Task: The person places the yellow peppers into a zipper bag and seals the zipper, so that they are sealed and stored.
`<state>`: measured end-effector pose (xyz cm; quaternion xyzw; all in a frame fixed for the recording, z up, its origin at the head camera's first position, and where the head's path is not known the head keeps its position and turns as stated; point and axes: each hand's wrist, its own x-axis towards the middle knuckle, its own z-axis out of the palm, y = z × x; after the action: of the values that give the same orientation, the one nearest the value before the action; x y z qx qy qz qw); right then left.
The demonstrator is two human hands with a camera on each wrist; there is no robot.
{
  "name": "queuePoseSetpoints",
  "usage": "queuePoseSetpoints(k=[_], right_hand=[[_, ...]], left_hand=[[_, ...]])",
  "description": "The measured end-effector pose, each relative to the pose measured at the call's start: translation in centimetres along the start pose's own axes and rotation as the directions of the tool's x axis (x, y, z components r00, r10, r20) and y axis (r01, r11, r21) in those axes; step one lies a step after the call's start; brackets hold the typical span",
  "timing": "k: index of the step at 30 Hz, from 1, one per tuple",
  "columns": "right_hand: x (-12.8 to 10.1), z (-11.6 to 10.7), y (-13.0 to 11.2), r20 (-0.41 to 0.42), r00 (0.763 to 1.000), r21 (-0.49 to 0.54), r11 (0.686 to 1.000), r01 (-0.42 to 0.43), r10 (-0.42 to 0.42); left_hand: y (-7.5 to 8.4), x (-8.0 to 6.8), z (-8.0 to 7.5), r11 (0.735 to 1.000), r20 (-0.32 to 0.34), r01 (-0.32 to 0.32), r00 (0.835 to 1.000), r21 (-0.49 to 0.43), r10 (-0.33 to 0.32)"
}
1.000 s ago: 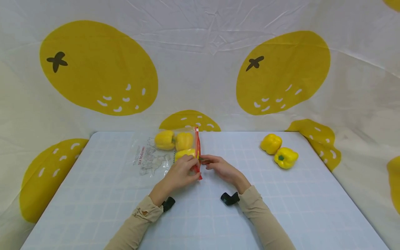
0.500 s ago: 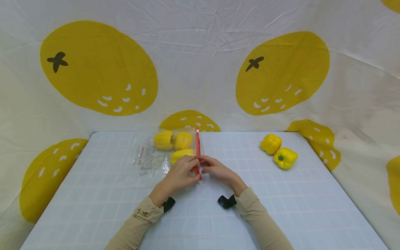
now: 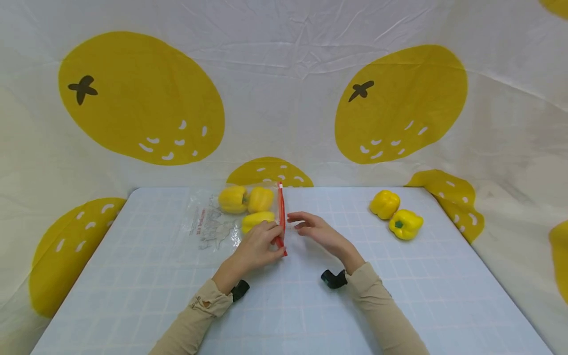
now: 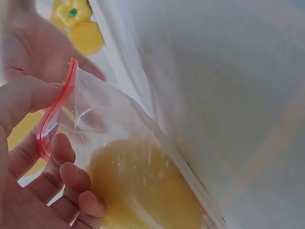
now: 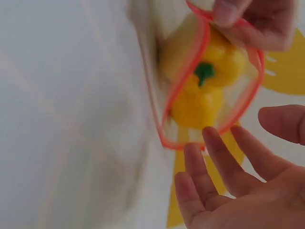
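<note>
A white backdrop (image 3: pixel 284 98) printed with big yellow fruit shapes rises behind and around a pale blue gridded bench (image 3: pixel 284 296), seen from the head camera. On the far-centre part of the bench lies a clear zip bag (image 3: pixel 230 217) with a red seal strip (image 3: pixel 281 217) along its right edge and a printed drawing on its left half; 3 yellow peppers (image 3: pixel 248 204) sit inside it, close to the seal. The right wrist view shows the bag's red-rimmed mouth pulled open, a green-stemmed pepper visible within. At the far right of the bench, well apart from the bag, 2 loose yellow peppers (image 3: pixel 396 214) lie touching each other. The left hand (image 3: pixel 257 246) pinches the near end of the red strip between thumb and fingers, holding the mouth apart. The right hand (image 3: pixel 315 229) hovers just right of the strip, fingers straight and spread, gripping nothing. Both arms wear tan sleeves (image 3: pixel 381 315) with black wrist mounts (image 3: pixel 334 279).
</note>
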<state>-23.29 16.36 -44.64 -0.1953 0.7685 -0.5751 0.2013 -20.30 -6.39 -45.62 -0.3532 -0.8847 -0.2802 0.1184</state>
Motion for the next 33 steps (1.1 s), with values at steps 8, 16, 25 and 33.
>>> queuePoseSetpoints(k=[8, 16, 25, 33], right_hand=[[-5.9, -9.4, -1.5, -0.282, 0.958, -0.108, 0.994, 0.019, -0.049], [-12.3, -16.8, 0.9, -0.604, 0.797, -0.203, 0.972, -0.116, -0.031], [-14.8, -19.2, 6.1, -0.641, 0.767, -0.267, 0.945, -0.188, -0.029], [-14.5, -19.8, 7.4, -0.436, 0.9, -0.486, 0.844, -0.225, -0.011]], left_hand=[[0.0, 0.0, -0.1, 1.0, 0.001, 0.007, 1.0, -0.001, -0.007], [0.0, 0.0, -0.1, 1.0, -0.004, -0.019, 1.0, 0.007, 0.019], [-0.1, 0.0, 0.1, 0.999, -0.011, -0.033, 0.999, 0.002, 0.033], [-0.1, 0.0, 0.1, 1.0, -0.01, -0.02, 1.0, 0.007, 0.02]])
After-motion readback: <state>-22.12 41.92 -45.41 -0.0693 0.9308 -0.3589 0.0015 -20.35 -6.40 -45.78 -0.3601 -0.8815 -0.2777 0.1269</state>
